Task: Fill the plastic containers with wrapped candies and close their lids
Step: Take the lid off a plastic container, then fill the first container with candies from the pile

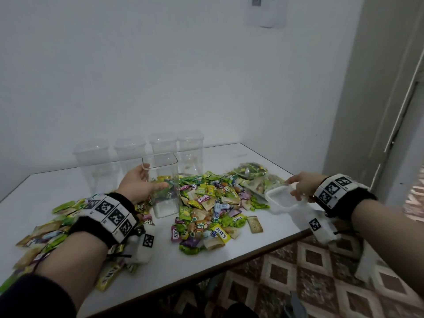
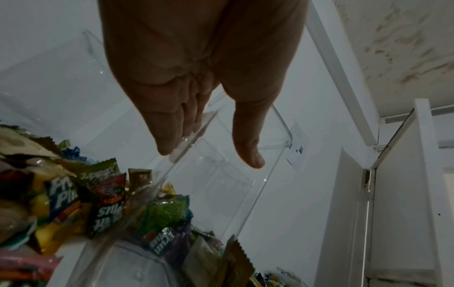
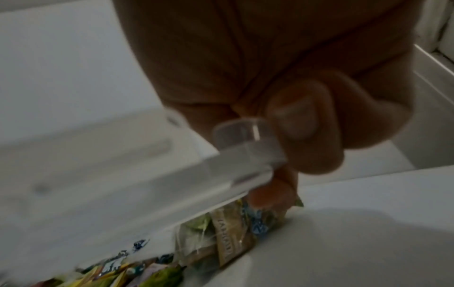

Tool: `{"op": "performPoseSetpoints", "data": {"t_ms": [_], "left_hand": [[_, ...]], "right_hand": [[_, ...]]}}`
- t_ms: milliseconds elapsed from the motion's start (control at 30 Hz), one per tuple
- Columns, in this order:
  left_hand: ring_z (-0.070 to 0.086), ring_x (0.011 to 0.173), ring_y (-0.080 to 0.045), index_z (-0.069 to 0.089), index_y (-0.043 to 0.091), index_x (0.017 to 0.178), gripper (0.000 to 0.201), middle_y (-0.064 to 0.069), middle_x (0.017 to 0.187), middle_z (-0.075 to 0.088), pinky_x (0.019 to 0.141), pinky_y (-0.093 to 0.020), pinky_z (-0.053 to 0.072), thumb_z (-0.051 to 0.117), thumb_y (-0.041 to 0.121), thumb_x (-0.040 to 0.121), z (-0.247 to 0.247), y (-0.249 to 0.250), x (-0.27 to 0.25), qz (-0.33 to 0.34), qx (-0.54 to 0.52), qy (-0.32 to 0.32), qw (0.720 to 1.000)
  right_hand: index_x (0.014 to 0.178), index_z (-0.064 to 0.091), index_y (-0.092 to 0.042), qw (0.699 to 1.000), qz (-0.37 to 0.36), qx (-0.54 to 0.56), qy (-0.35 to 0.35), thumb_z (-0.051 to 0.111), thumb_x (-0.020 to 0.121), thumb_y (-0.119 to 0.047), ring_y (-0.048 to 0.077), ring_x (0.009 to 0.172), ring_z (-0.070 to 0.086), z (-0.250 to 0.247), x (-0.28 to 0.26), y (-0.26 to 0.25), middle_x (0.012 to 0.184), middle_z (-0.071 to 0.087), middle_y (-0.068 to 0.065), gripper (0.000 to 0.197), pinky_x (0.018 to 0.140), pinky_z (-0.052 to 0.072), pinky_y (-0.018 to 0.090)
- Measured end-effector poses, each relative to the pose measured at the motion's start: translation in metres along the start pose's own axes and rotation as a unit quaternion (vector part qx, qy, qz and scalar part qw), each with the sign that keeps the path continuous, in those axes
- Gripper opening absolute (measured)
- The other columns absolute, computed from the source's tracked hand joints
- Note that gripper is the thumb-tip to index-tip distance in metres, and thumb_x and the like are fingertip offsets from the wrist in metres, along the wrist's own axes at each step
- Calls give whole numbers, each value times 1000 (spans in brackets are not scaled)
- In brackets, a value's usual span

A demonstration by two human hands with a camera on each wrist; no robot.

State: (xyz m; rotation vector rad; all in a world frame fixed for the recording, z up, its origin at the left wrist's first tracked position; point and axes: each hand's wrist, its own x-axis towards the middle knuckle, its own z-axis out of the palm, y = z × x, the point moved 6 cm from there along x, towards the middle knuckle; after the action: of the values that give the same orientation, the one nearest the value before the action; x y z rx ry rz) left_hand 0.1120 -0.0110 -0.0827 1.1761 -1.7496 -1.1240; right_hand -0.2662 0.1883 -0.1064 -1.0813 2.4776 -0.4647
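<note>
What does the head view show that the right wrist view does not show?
Only the head view shows the left hand holding the open container, with four lidded containers behind. Only the right wrist view shows the thumb pressing the lid's corner, close up. Both show the right hand pinching the lid, candies and the white table.

The right hand [image 3: 282, 81] pinched a corner of the clear plastic lid [image 3: 240, 147], thumb on top and fingers beneath, holding it tilted above the white table [image 3: 368, 223], where blurred wrapped candies [image 3: 221, 238] lay under its edge.
</note>
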Motion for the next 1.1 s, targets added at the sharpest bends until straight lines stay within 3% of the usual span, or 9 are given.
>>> {"op": "performPoseSetpoints", "data": {"t_ms": [167,300,433,567,667,767,900,967,1100], "left_hand": [[36,137,-25,37,5,139,83,-14,148,39,113,-40,31,80,4,69,0,-4,4,-4,-3,0,1000],[38,135,-25,38,6,139,84,-12,146,41,112,-41,32,82,5,67,-1,-7,7,-7,-4,1,1000],[41,133,-24,39,6,137,84,-12,144,44,111,-43,35,82,5,66,-2,-9,9,-10,-3,7,1000],[41,133,-25,38,6,139,86,-12,144,44,111,-44,35,83,7,65,-2,-9,9,-7,5,7,1000],[41,133,-25,37,6,140,88,-12,144,44,111,-43,34,83,8,65,-3,-8,8,-10,21,6,1000],[42,132,-26,37,6,140,88,-13,143,45,112,-41,33,84,10,66,-3,-6,8,-6,38,10,999],[43,131,-26,35,6,141,89,-15,142,45,111,-39,34,84,13,67,-2,-2,6,-2,62,10,998],[47,124,-23,37,6,140,86,-15,139,47,107,-36,36,83,15,68,-2,1,3,6,80,9,997],[58,92,-12,40,6,136,77,2,104,59,85,-27,46,82,11,71,-2,3,0,13,103,-5,995]], "right_hand": [[127,56,-14,999,-5,-41,-10,57,88,-2,12,48,41,8,17,-19,73,55,2,41,37,38,18],[136,48,-19,997,-16,-79,-8,55,92,-10,9,69,48,5,31,-34,108,60,1,45,46,39,12],[140,44,-20,999,-14,-49,-9,52,94,-7,4,55,41,8,47,-34,71,45,-9,49,30,32,6],[139,46,-14,999,-19,-36,-8,46,90,11,12,42,50,12,63,-28,84,54,4,55,25,32,12],[135,50,-13,999,-11,-38,-11,37,89,16,17,50,48,15,67,-19,71,54,5,56,25,30,12],[132,54,-17,998,-7,-65,-12,37,88,16,16,54,47,13,64,-12,77,56,8,57,28,30,10],[134,52,-20,990,-17,-139,-13,46,89,9,18,65,51,11,54,-11,100,64,13,54,36,34,13],[135,51,-20,991,-16,-135,-15,47,89,10,19,62,50,11,49,-12,86,61,9,54,35,39,13],[141,42,-20,986,-15,-163,-15,59,87,1,13,76,50,5,41,-15,83,49,-3,61,75,50,23]]}}
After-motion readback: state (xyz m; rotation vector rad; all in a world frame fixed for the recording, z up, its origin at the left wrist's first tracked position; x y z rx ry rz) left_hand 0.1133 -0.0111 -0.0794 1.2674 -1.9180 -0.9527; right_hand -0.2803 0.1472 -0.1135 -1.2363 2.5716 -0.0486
